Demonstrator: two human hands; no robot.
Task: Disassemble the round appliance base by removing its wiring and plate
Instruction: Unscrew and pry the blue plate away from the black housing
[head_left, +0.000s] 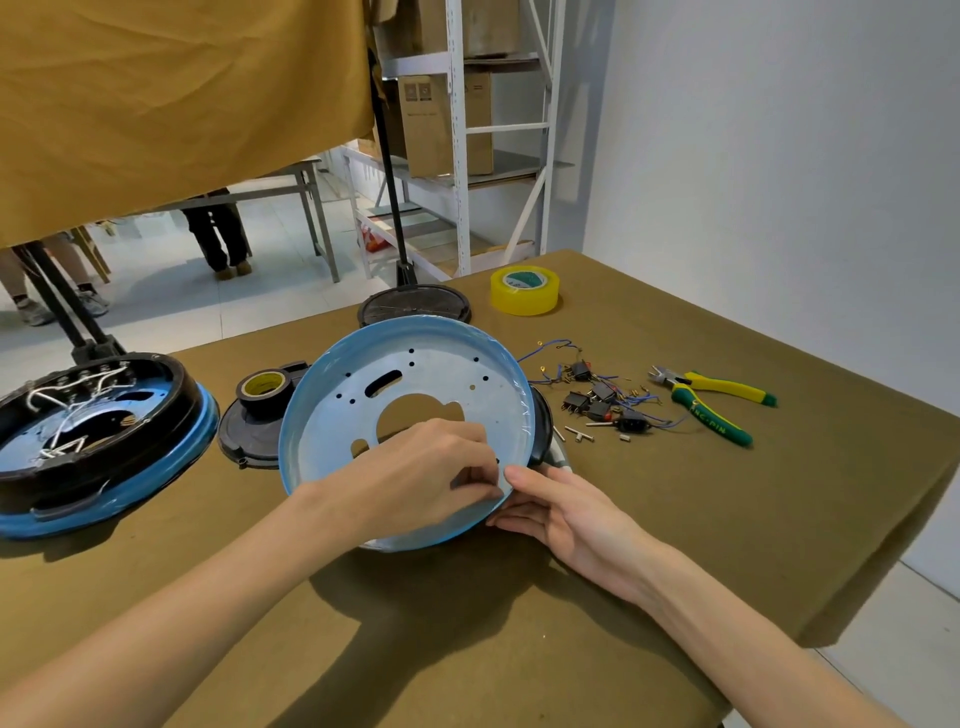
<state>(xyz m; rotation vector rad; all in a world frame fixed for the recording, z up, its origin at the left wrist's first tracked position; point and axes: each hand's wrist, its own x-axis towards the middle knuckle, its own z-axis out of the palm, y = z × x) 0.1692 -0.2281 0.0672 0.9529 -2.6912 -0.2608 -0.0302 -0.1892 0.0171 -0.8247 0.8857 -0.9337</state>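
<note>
now tilted plate (415, 374) between left hand (415, 467) and right hand (566, 512).

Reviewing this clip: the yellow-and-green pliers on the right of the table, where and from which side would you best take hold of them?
Take the pliers by their two yellow-and-green handles, from the right and above. The handles splay toward the right, clear of anything, while the metal jaws point left toward the pile of switches and wires.
</note>
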